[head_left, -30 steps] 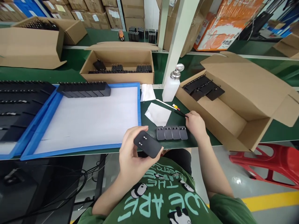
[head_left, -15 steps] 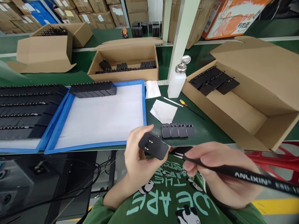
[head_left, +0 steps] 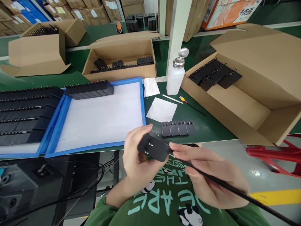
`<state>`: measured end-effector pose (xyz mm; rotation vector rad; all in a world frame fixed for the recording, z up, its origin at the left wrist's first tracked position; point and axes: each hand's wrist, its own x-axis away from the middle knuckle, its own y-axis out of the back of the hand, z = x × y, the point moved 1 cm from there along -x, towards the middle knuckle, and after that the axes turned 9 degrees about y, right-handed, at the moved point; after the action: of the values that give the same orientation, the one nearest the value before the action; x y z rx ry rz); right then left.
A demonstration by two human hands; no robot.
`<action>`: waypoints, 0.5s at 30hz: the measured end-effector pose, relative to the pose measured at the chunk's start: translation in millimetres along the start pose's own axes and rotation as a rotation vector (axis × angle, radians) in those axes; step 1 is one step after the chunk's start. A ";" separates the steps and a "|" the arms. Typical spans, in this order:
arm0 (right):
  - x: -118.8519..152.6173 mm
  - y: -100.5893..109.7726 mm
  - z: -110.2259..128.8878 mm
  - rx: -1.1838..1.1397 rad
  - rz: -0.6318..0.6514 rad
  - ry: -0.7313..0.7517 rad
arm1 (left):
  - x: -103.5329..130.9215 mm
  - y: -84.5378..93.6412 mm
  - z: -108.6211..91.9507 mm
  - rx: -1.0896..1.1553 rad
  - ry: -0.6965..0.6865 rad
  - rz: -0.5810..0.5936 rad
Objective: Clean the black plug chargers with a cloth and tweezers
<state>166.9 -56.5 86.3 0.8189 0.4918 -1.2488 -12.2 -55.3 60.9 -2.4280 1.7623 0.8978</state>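
My left hand is closed around a black plug adapter with two metal prongs facing the camera. Between the fingers and thumb of my right hand are long black tweezers, slanting down to the right. Their tip is at the adapter's right end, partly hidden by the adapter and my fingers. My right fingertips are at or close to that same end; whether they touch it I cannot tell. Just beyond my hands, a short row of dark grey adapter covers lies on the green bench.
A blue-rimmed tray has a row of black adapters along its back. Another tray of adapters stands at left. Behind are a white pump bottle, white paper and an open carton at right.
My right hand has moved left to the adapter, bringing the tweezers' tip to its right end. The tweezers have turned and slope more steeply. My left hand keeps its hold on the adapter.
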 end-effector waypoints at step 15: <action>9.7 -9.9 -0.4 0.001 -0.139 -0.043 | -1.0 1.2 -0.5 -0.026 -0.024 0.002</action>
<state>160.1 -63.3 76.3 0.7676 0.5203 -1.3923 -13.2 -55.0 62.1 -2.4208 1.7560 0.9526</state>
